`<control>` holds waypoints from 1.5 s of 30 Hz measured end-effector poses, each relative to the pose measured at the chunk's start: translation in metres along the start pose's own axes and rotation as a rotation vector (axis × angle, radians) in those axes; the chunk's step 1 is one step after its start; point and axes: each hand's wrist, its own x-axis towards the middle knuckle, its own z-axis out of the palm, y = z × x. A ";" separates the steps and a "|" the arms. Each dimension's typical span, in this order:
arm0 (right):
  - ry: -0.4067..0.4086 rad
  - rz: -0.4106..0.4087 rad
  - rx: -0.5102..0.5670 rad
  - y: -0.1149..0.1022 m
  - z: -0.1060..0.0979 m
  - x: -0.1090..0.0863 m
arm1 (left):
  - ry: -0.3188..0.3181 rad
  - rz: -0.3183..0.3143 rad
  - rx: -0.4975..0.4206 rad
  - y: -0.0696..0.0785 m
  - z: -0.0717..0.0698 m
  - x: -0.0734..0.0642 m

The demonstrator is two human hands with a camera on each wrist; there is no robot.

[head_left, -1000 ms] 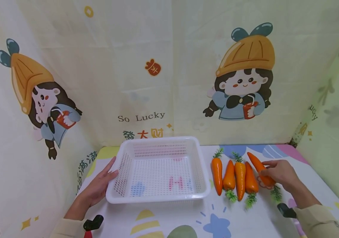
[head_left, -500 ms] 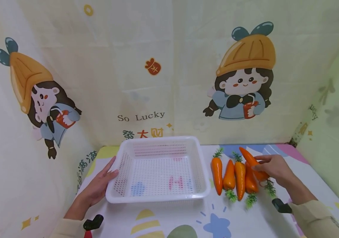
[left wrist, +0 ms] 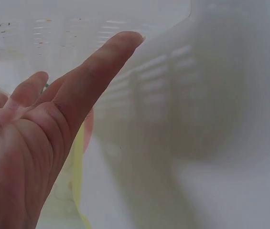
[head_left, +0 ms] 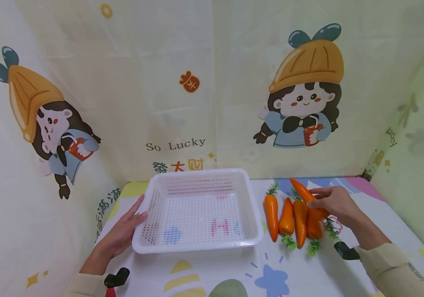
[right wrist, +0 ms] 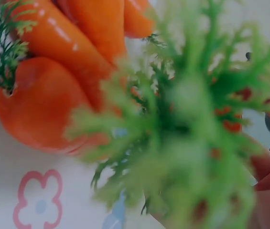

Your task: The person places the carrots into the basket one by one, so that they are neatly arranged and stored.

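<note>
My right hand [head_left: 337, 203] pinches an orange carrot [head_left: 302, 191] between thumb and fingers, tilted above the row of other carrots. Its green leafy top [right wrist: 182, 124] fills much of the right wrist view and hides part of the hand. Beneath it, several carrots lie side by side, among them a leftmost carrot [head_left: 271, 216] and a short carrot [head_left: 287, 218]. My left hand [head_left: 120, 233] touches the left side of a white plastic basket [head_left: 197, 249]; its fingers look straight in the left wrist view. Only the printed cloth pattern shows through the basket's perforated bottom.
The table [head_left: 212, 272] wears a white cloth with coloured prints. Behind it and at both sides hang cream cloth walls [head_left: 226, 103] with cartoon figures. The basket stands left of the carrots, close to the back wall.
My right hand has lifted the carrot and carried it left and toward the back, over the neighbouring carrots. The left hand and the basket have stayed put.
</note>
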 end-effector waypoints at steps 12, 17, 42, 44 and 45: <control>-0.012 -0.017 0.012 -0.022 0.006 0.005 | 0.002 -0.001 0.003 -0.002 -0.001 0.002; -0.027 -0.008 0.017 -0.033 0.012 0.008 | 0.007 -0.005 0.007 -0.001 0.000 0.003; -0.063 -0.047 0.086 -0.078 0.038 0.022 | 0.003 0.001 -0.021 -0.002 0.001 0.002; -0.070 -0.053 0.088 -0.081 0.040 0.024 | 0.003 0.003 -0.024 -0.002 0.001 0.002; -0.072 -0.058 0.089 -0.082 0.041 0.024 | 0.003 0.004 -0.025 -0.003 0.001 0.002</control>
